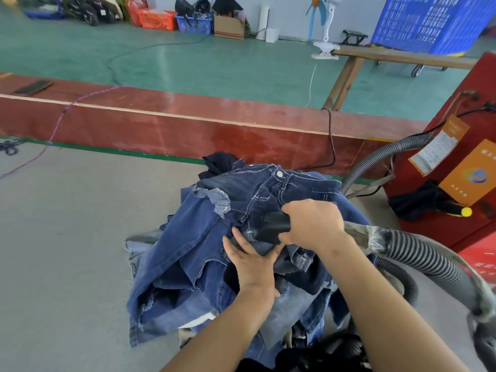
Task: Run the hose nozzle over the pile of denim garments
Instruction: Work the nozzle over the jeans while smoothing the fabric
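Observation:
A pile of dark and light blue denim garments (pixel 193 253) lies on the grey table, a pair of jeans with a silver button on top. My right hand (pixel 312 221) grips the black hose nozzle (pixel 273 227), whose tip is pressed on the jeans near the middle of the pile. The ribbed grey hose (pixel 418 253) runs from the nozzle to the right and loops down. My left hand (pixel 251 261) lies flat on the denim just below the nozzle, fingers straight, holding the cloth down.
A red machine (pixel 461 167) with orange tags stands at the right, a second ribbed hose (pixel 375 159) leading into it. A red-brown board (pixel 188 130) borders the grey table (pixel 67 251) at the back. Beyond are a green floor, crates, a fan and a wooden bench.

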### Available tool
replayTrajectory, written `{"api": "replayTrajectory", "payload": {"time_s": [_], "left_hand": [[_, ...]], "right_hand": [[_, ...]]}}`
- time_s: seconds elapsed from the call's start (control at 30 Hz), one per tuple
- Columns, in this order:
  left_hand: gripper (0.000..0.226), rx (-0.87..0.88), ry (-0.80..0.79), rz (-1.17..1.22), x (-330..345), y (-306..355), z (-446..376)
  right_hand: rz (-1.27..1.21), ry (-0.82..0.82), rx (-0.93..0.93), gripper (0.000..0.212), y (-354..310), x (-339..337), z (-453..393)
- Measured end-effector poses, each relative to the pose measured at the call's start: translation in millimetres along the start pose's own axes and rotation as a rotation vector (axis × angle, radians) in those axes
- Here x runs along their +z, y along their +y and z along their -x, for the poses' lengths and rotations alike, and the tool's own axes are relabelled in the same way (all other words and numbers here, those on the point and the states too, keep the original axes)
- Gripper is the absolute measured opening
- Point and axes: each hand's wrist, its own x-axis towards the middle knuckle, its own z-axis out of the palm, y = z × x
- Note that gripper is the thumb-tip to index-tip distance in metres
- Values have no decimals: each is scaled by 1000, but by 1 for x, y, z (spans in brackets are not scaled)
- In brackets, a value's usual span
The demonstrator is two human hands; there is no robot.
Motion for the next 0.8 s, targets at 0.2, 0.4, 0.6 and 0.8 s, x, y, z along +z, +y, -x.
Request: {"api": "replayTrajectory", "payload": {"time_s": [0.2, 0.4, 0.6, 0.8], "left_hand": [[116, -15, -12, 15, -1, -2, 0], [110, -9, -38, 45, 2, 1, -2], [116, -27, -26, 29, 4, -1, -3], [114, -19, -35, 59, 0, -2, -1]], "right_hand": [[-75, 24, 13, 24, -12, 6, -5], [-106, -36, 48, 29, 13, 1, 6], [-114, 75, -16, 26, -18, 15, -5], [-182, -32, 32, 28, 18, 6, 1]]}}
